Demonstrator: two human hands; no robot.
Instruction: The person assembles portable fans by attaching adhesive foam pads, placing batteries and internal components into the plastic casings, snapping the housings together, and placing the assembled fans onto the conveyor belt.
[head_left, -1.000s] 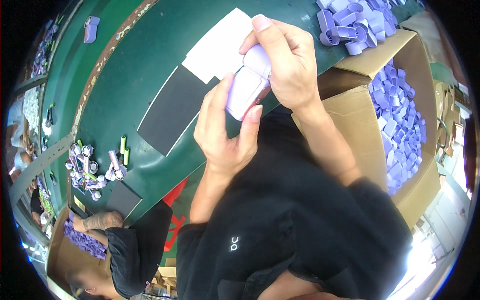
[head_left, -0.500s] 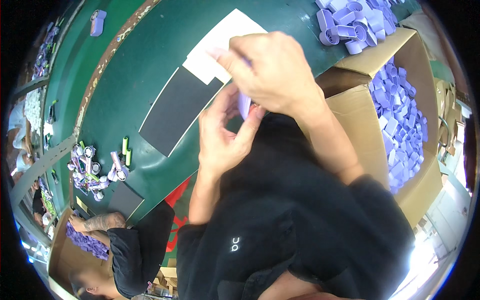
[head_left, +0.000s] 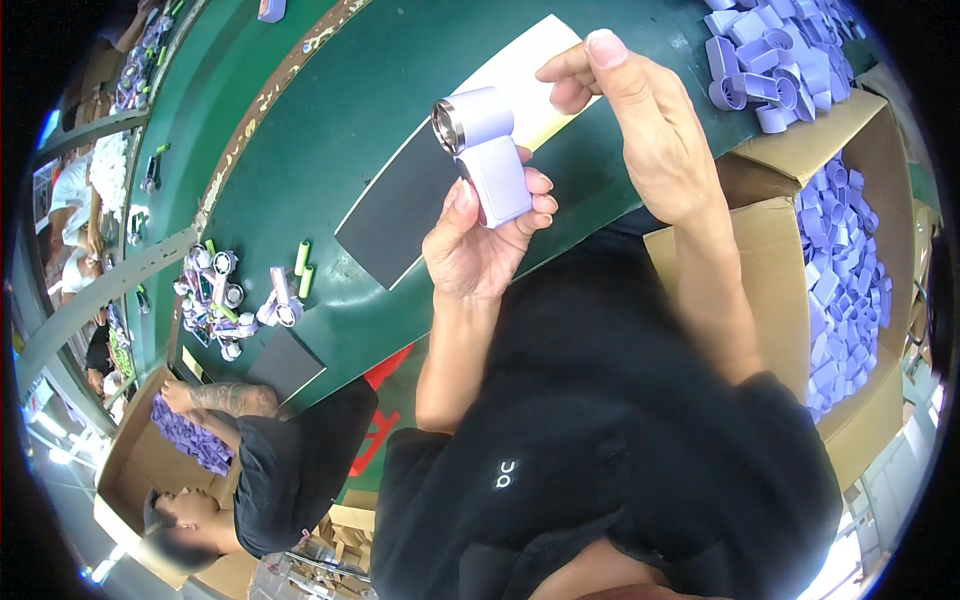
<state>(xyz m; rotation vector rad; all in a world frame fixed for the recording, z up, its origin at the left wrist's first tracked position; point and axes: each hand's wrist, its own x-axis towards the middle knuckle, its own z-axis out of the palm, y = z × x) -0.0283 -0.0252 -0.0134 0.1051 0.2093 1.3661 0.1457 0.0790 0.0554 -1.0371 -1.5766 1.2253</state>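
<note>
My left hand (head_left: 470, 250) grips a small lilac handheld fan (head_left: 500, 180) from below, its fingers and thumb around the boxy handle. The fan's round head points left and shows a shiny silver ring around a dark opening. To the right of it my right hand (head_left: 655, 140) is raised and holds nothing, thumb stretched up and the other fingers bent to the left. Below the hands on the green table lies a black pad (head_left: 385, 235). A white sheet (head_left: 535, 65), yellowish near its right edge, covers the pad's far end.
Lilac plastic housings (head_left: 780, 60) lie heaped at the far right of the table (head_left: 330, 140). An open cardboard box (head_left: 735, 245) beside me holds many more. Left are part-built fans (head_left: 215, 300) and green cylindrical cells (head_left: 303, 270). A co-worker (head_left: 290, 470) reaches into another box (head_left: 130, 460).
My hands, which were together around the lilac piece, have come apart. The right hand has moved up and right; the left now holds the fan out in plain sight. The whole view has shifted.
</note>
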